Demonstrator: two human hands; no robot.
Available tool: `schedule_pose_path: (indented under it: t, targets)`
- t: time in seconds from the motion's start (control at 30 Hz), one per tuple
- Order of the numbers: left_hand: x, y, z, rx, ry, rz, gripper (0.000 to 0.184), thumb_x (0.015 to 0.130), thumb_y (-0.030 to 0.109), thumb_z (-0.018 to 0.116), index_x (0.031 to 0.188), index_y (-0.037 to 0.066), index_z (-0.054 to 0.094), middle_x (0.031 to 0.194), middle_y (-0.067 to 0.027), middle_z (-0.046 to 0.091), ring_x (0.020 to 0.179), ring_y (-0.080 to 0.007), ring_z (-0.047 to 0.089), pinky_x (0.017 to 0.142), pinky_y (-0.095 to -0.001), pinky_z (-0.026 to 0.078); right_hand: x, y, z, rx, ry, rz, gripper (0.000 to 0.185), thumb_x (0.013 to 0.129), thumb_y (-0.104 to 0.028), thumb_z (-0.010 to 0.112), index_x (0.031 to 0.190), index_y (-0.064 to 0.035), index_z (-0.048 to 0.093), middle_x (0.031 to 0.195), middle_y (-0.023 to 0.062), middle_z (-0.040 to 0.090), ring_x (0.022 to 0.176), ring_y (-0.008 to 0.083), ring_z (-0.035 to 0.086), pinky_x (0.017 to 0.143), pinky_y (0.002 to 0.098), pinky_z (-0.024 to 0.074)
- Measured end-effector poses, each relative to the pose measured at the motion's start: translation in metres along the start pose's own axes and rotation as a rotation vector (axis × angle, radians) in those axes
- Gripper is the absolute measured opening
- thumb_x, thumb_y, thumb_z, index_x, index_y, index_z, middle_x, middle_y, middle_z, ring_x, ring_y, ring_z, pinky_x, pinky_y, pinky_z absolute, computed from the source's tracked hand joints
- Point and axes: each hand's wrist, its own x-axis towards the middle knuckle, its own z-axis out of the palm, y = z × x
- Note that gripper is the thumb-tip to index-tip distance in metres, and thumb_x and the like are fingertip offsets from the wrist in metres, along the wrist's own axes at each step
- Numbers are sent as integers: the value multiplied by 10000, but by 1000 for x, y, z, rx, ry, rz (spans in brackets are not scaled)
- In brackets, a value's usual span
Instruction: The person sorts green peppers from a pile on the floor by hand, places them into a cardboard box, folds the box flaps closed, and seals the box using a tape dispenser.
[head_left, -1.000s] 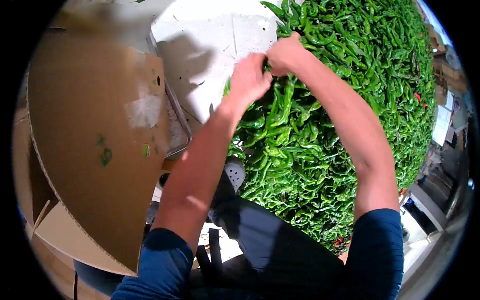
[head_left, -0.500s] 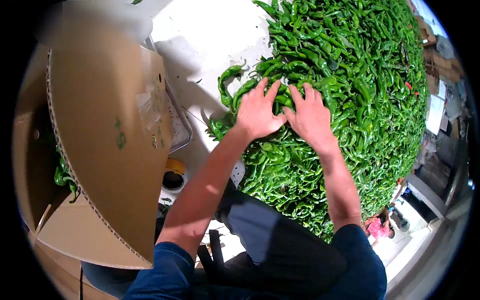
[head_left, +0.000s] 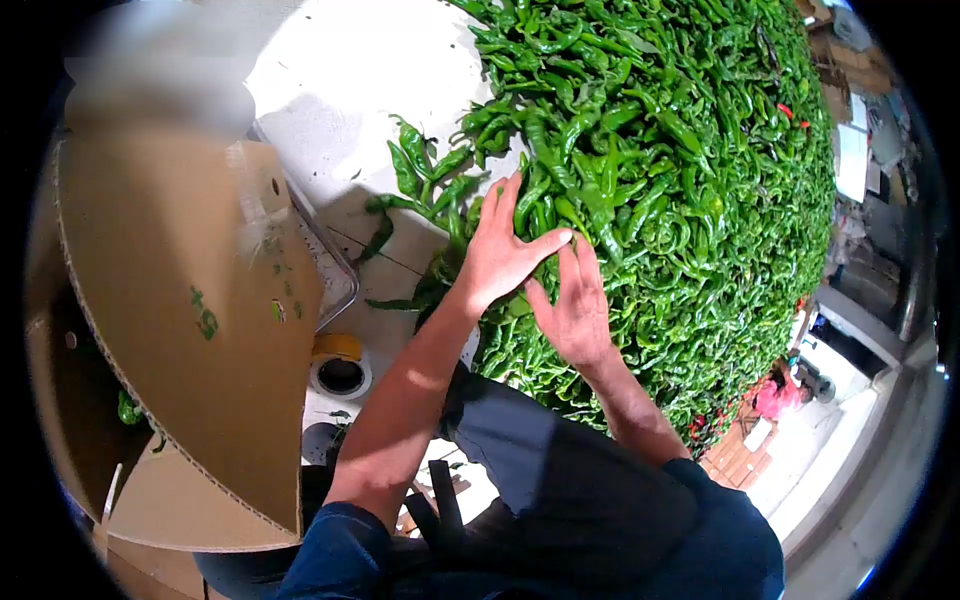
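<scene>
And we're right at the edge of the heap, the pile of green peppers [head_left: 690, 210] sprawling away to the right of both hands! Our left hand [head_left: 505, 255] lies across the peppers, fingers long and close together, thumb swung wide. Our right hand [head_left: 577, 315] sits just beside it, fingers stretched forward, thumb standing apart; whether anything is under either palm, we can't tell. The left thumb tip reaches right up to the right fingertips. Loose peppers [head_left: 408, 165] lie out left on the pale floor [head_left: 350, 125], the cardboard box [head_left: 190, 330] beyond. We judge this as handling peppers at the border; the next move calls for curling fingers under them, gently, without snapping stems.
</scene>
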Motion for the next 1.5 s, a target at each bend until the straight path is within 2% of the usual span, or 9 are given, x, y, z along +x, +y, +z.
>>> schedule_pose_path:
  t: [0.17,0.33,0.53,0.7,0.97,1.13,1.37,1.4,1.5]
  targets:
    - [8,-6,7,-133,24,-3,1090,773,388,885,1571,-50,285,1570,-284,364,1474,-375,355,1226,-421,276,-23,6,-24,138,61,117,677,855,-254,802,1377,33,479,1347,283,549,1087,424,665,871,443,592]
    - [22,-14,3,-126,-109,-94,1094,755,316,903,1582,-29,276,1593,-253,347,1482,-326,356,1219,-402,300,4,58,-28,44,286,360,1136,784,-355,888,1557,110,197,1551,334,329,1454,424,335,1216,479,302]
    - [48,-26,15,-392,-209,-96,1031,790,111,876,1597,1,244,1543,-167,454,1356,-234,514,1144,-363,420,15,44,4,193,190,271,1215,743,-474,892,1593,12,174,1580,308,275,1446,434,357,1178,493,359]
    - [14,-31,16,-414,-364,-278,1071,715,250,928,1578,31,333,1550,-219,378,1408,-322,447,1173,-424,390,-8,52,-2,448,-42,435,1408,659,-544,921,1634,-60,29,1620,293,204,1497,411,299,1217,463,323]
    - [2,-9,44,-757,-225,-227,848,788,-55,811,1511,40,379,1299,-129,644,1173,-225,648,1027,-390,535,33,72,-11,549,-185,378,1394,602,-334,913,1629,-25,23,1603,290,281,1463,389,371,1225,410,337]
    - [-38,-1,56,-198,-121,57,1049,667,74,891,1561,35,344,1434,-157,469,1309,-274,507,1129,-411,434,-10,59,-21,874,-148,332,1353,614,-13,863,1635,-82,-23,1563,159,421,1402,260,476,1219,389,354]
    - [-105,44,51,-89,-92,296,982,640,114,881,1488,20,396,1455,-221,433,1375,-383,441,1159,-460,383,-80,44,-31,1203,30,146,1493,618,-41,949,1629,-175,-141,1610,102,373,1475,241,386,1240,415,306]
    - [-112,51,51,-107,-106,323,990,637,108,884,1490,14,389,1472,-243,407,1386,-404,429,1159,-461,387,-88,26,-47,1649,69,320,1507,602,15,931,1629,-177,-155,1629,114,330,1475,252,385,1232,416,320]
    - [-129,80,46,-91,-105,449,1008,629,118,895,1497,22,390,1498,-246,386,1386,-422,429,1144,-481,412,-107,16,-62,1191,205,176,1497,573,59,920,1639,-152,-109,1655,114,267,1479,257,374,1220,427,340]
